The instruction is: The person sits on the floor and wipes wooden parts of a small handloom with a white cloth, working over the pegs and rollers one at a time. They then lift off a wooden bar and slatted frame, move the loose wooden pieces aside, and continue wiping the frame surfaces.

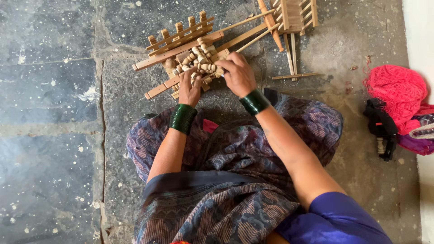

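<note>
I sit on a stone floor with a wooden frame [181, 47] of slats and long rods lying in front of my knees. A cluster of small turned wooden pegs [199, 61] rests on the frame's middle. My left hand [189, 88] presses on the pegs at their near edge, fingers curled among them. My right hand [237, 72] grips the pegs from the right side. Both wrists wear stacks of green bangles [254, 101]. Which single peg each hand holds is hidden by the fingers.
A second wooden slatted piece [294, 18] with thin rods lies at the top right. A red knitted cloth [398, 92] and dark and purple fabric [382, 126] are heaped at the right by a white wall. Patterned skirt cloth [235, 149] covers my lap.
</note>
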